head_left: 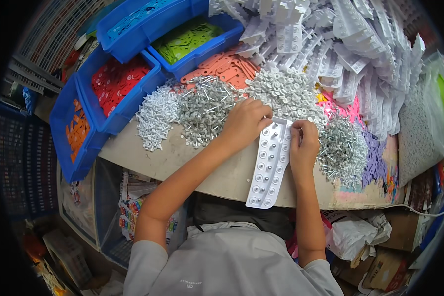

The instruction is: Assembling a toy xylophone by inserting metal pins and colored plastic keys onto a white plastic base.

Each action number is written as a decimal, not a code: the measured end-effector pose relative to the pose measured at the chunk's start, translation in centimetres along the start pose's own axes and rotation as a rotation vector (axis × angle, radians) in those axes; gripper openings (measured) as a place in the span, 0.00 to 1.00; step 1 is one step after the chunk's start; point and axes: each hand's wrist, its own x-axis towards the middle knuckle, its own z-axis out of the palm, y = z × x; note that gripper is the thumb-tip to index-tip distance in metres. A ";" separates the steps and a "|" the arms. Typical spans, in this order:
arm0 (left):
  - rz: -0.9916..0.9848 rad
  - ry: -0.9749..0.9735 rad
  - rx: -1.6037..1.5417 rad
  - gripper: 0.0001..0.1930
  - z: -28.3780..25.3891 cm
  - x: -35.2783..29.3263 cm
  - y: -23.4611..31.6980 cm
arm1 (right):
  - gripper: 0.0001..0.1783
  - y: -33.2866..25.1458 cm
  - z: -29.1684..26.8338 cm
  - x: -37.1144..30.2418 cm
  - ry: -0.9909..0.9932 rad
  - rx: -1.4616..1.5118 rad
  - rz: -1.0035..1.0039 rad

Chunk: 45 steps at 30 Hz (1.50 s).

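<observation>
A long white plastic strip (268, 170) with two rows of round cups lies in front of me, its near end at the table's front edge. Small metal studs show down its middle and in its cups. At the strip's far left corner, my left hand (249, 121) is closed, fingertips pinched together. My right hand (305, 143) is curled by the far right edge, thumb against the fingers. Whatever either pinch holds is too small or hidden to make out. Beyond the strip spreads a pile of white round caps (283, 93); metal pins (340, 148) lie right of my right hand.
More metal pins (202, 111) and small white pegs (158, 113) are heaped left. Blue bins (155, 66) hold red, green, blue and orange flat pieces. White strips (365, 54) are stacked high at the back right, near a clear bag (422, 123). Purple pieces (375, 155) lie right.
</observation>
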 end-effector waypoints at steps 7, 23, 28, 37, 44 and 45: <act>0.236 0.101 0.143 0.06 0.0 -1.2 -1.3 | 0.04 -0.4 -0.1 0.1 0.052 -0.071 -0.088; 0.152 0.104 0.353 0.05 -0.8 -0.8 -1.9 | 0.07 -0.8 -0.2 -0.1 0.034 -0.226 -0.158; 0.160 0.071 0.370 0.06 -0.1 -1.1 -2.1 | 0.10 -0.4 -0.1 -0.1 0.000 -0.151 -0.186; 0.150 0.040 0.350 0.06 -0.1 -1.0 -1.9 | 0.14 -0.5 -1.0 1.0 -0.156 -0.092 -0.173; -0.049 0.064 0.126 0.03 -2.0 -1.2 -0.5 | 0.09 -0.5 -3.4 -1.1 0.128 -0.029 -0.073; -0.054 0.062 0.126 0.03 -2.3 -1.6 -0.5 | 0.08 -0.7 -4.5 -1.1 0.136 -0.056 0.014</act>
